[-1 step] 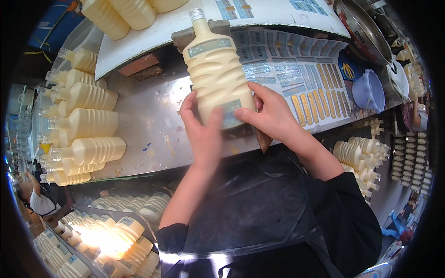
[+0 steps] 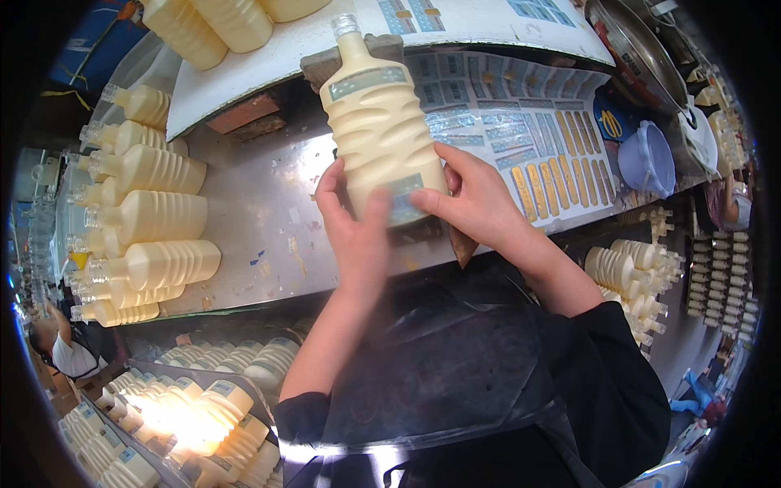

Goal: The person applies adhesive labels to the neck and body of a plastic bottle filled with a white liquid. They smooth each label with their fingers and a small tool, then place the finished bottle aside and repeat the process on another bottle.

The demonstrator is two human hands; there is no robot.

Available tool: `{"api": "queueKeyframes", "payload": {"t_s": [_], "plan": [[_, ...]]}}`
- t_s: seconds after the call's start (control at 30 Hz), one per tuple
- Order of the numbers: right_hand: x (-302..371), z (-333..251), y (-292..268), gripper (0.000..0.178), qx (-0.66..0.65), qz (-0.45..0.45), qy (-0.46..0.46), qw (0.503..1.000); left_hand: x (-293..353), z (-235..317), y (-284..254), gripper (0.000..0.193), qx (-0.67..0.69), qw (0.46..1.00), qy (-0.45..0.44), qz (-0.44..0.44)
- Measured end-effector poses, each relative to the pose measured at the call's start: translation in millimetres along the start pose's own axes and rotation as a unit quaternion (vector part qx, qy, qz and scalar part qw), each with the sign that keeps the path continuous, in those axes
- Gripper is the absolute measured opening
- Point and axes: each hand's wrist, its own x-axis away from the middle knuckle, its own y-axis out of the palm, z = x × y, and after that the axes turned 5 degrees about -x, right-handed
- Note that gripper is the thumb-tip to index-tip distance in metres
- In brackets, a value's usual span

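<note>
A cream-coloured bottle (image 2: 378, 130) with a clear threaded neck and wavy ridges lies with its shoulder on a grey padded rest (image 2: 323, 67). A narrow blue-green label (image 2: 368, 82) crosses its upper body. Near its base is a squarish blue-green label (image 2: 409, 184). My left hand (image 2: 355, 232) grips the bottle's lower left side, its thumb blurred over the lower label. My right hand (image 2: 476, 198) holds the lower right side, thumb pressed on that label's right part. The bottle hides part of both hands' fingers.
Sheets of blue and gold labels (image 2: 561, 167) lie right of the bottle, beside a lilac bucket (image 2: 647, 160). Cream bottles (image 2: 167, 213) lie stacked at the left of the metal table (image 2: 244, 281). Labelled bottles (image 2: 224, 398) fill crates below left; more bottles (image 2: 616, 271) are at right.
</note>
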Motion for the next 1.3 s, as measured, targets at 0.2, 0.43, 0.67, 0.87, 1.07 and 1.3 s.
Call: {"api": "queueKeyframes", "payload": {"t_s": [0.2,0.43,0.67,0.87,1.07,1.3], "plan": [[-1.6,6.1,-10.7,0.062,-0.132,-0.081,0.086,0.984,0.1,-15.2,-7.3,0.064,0.004,0.999,0.042,-0.014],[1.2,4.1,-3.0,0.065,-0.011,-0.027,0.001,1.000,1.3,-16.6,-5.8,0.075,-0.065,0.995,0.072,-0.022],[-1.4,2.3,-9.2,0.066,-0.061,-0.061,0.048,0.995,1.9,-17.3,-10.8,0.074,-0.078,0.993,0.075,-0.041],[2.3,-2.8,-3.5,0.066,0.042,-0.018,-0.011,0.999,1.2,-12.2,-5.0,0.080,-0.093,0.994,0.061,-0.015],[-2.4,1.2,-7.7,0.073,-0.035,-0.016,0.051,0.998,1.4,-9.6,-7.7,0.086,-0.095,0.994,0.058,-0.024],[-2.9,-22.2,-5.4,0.073,0.031,0.008,0.061,0.998,4.4,-5.8,-5.8,0.095,-0.152,0.986,0.057,-0.032]]}}
